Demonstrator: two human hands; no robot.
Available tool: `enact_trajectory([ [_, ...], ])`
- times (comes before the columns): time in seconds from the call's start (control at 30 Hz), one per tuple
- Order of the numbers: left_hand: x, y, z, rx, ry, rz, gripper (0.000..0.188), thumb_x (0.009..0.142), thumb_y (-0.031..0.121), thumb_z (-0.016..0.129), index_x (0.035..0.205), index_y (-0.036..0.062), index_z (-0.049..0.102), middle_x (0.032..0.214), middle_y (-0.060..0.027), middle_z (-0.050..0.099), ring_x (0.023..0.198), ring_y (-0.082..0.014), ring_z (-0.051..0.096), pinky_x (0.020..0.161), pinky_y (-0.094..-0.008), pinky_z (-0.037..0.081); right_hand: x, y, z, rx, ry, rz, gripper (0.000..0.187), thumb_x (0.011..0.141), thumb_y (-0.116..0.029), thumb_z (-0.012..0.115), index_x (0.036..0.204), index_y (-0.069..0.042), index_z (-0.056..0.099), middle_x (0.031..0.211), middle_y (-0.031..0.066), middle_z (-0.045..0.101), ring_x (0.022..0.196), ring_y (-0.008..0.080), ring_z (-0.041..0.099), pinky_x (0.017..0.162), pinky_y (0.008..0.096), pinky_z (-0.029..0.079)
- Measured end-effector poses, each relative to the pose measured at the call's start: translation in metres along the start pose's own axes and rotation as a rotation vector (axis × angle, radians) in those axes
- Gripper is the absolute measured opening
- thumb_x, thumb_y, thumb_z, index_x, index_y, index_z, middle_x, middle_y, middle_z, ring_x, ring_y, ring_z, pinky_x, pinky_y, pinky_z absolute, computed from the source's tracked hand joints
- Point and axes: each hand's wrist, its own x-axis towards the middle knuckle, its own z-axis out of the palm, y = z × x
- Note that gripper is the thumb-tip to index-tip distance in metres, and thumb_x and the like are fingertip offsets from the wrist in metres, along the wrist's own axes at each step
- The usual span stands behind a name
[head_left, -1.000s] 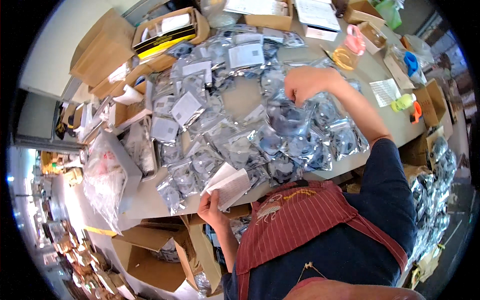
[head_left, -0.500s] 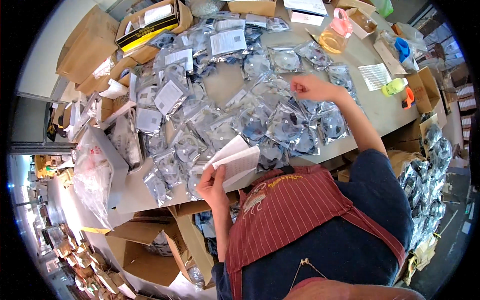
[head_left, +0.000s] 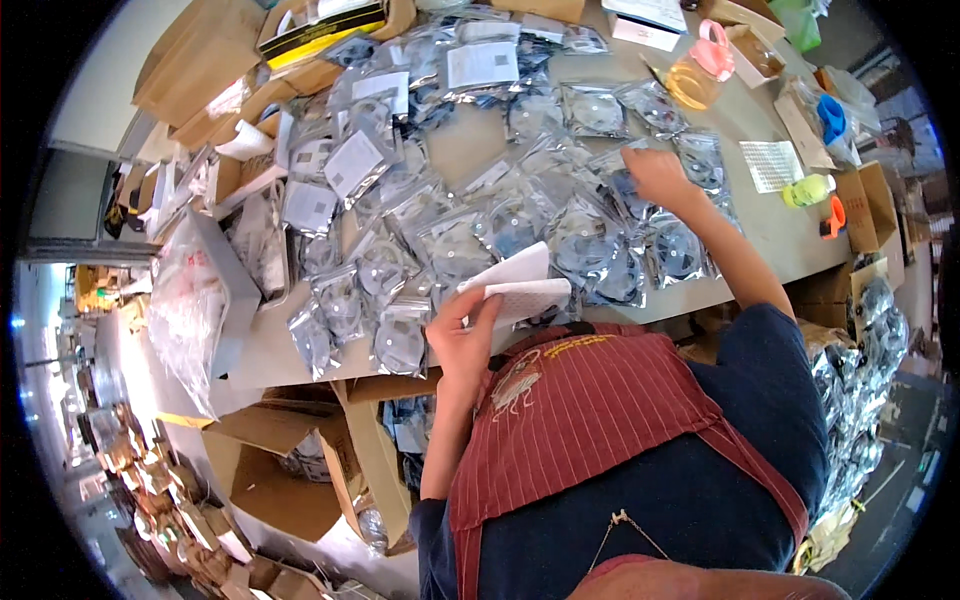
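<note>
My left hand (head_left: 465, 335) is closed around folded white printed sheets (head_left: 530, 293) at the table's near edge, thumb on top. My right hand (head_left: 658, 180) is curled over the right part of the spread of clear plastic bags (head_left: 582, 240), its fingertips at a bag's upper end. Whether it grips that bag is hidden. The bags hold round grey parts with a pale dot in the middle. Several lie flat, overlapping, across the table. A few white labelled sheets (head_left: 482, 64) rest on the bags farther back.
A pink-lidded jug (head_left: 702, 72) of amber liquid, a printed sheet (head_left: 771, 166), a yellow-green bottle (head_left: 808, 190) and an orange tape piece (head_left: 832, 217) stand at right. A grey bin (head_left: 235, 300) with plastic bags is at left. An open cardboard box (head_left: 285, 490) sits below the table edge.
The view has shifted, so the table sits slightly farther right. My right hand has come down onto the bags, its fingers more curled. My left hand still holds the folded sheets.
</note>
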Motion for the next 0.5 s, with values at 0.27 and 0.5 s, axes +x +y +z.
enact_trajectory([
  [0.27, -0.008, -0.001, -0.001, -0.079, 0.047, -0.08, 0.016, 0.081, 0.002, 0.074, 0.096, -0.0034, 0.071, 0.082, -0.0047, 0.067, 0.076, -0.0094, 0.058, 0.07, -0.0247, 0.046, 0.002, 0.013, -0.024, 0.839, -0.173, 0.003, 0.015, 0.079, -0.005, 0.063, 0.091, -0.004, 0.054, 0.071, 0.0067, 0.06, 0.064, 0.018, 0.062, 0.059, 0.0312, 0.05],
  [0.5, -0.007, 0.001, 0.008, -0.035, 0.036, -0.047, 0.016, 0.082, 0.004, 0.074, 0.096, -0.0034, 0.072, 0.081, -0.0045, 0.066, 0.076, -0.0095, 0.058, 0.07, -0.0245, 0.046, 0.002, 0.02, 0.011, 0.413, 0.016, -0.168, 0.016, 0.079, -0.001, 0.058, 0.092, -0.006, 0.049, 0.07, 0.0102, 0.061, 0.064, 0.0273, 0.064, 0.056, 0.0385, 0.05],
])
